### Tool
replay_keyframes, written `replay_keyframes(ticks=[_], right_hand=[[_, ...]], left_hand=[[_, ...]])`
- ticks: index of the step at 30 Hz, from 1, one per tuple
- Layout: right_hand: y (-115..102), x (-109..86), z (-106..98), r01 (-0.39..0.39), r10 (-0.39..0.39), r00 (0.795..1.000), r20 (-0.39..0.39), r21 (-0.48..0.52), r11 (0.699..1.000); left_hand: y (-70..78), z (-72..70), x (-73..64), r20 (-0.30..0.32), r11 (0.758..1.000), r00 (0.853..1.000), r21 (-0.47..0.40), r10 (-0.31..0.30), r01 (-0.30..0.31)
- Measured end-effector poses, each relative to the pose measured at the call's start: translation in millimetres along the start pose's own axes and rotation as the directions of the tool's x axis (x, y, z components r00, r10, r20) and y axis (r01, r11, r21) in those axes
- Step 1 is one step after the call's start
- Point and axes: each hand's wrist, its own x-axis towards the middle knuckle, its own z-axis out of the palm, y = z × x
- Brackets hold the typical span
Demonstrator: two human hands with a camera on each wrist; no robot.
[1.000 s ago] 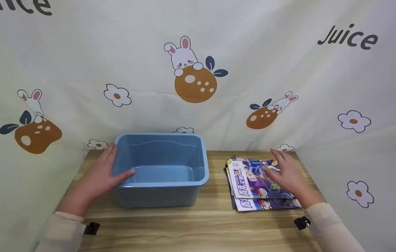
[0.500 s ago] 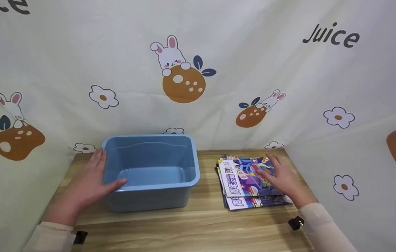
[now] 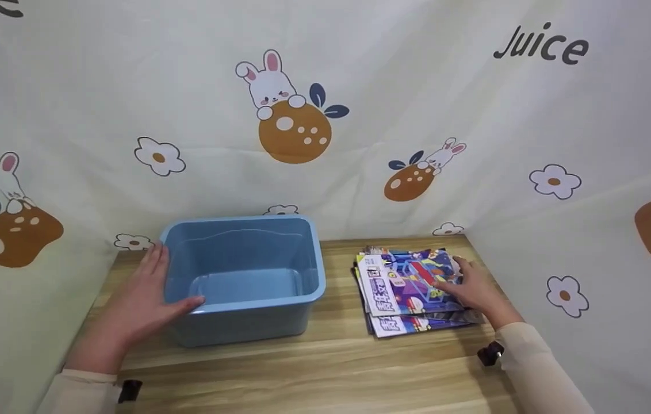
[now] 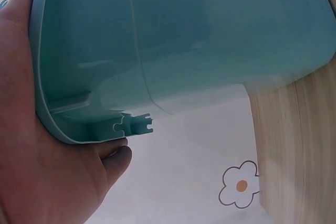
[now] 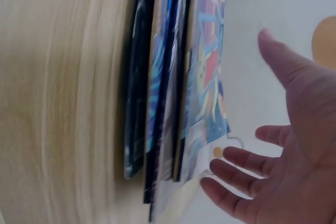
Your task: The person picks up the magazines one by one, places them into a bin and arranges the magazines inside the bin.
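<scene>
A blue plastic bin stands upright on the left of the wooden table. My left hand rests at its front left corner, thumb across the front rim and fingers along the left side. In the left wrist view, the palm lies against the rim and fingertips show past the corner. On the right lies a stack of magazines, the top one with a purple cover. My right hand is over their right edge, thumb above the cover. The right wrist view shows its fingers spread, beside the stacked edges.
The table carries both things. A pale curtain printed with rabbits, oranges and flowers encloses the back and both sides. A black wrist mount shows beneath each sleeve.
My right hand has come down nearer to the magazines' right edge. My left hand stays at the bin's corner. The head view has shifted slightly to the right.
</scene>
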Motion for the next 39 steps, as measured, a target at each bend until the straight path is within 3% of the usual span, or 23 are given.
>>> replay_keyframes(ticks=[11,21,30,39], right_hand=[[11,17.5,2,-0.080,0.069,0.993,0.101,0.114,0.990],[9,33.4,7,-0.147,0.134,0.973,0.191,0.058,0.987],[11,41.5,6,-0.105,0.091,0.973,0.213,0.055,0.993],[9,37.6,5,-0.127,0.096,0.966,0.241,0.115,0.985]], left_hand=[[0.1,0.9,-1.5,0.003,1.000,1.000,-0.017,-0.017,0.017],[2.2,1.3,-2.9,0.006,0.999,0.999,-0.021,-0.032,0.032],[2.5,0.4,-2.2,0.004,0.999,0.999,-0.029,-0.036,0.036],[1.7,0.7,-1.6,0.009,0.999,0.999,-0.018,-0.031,0.032]])
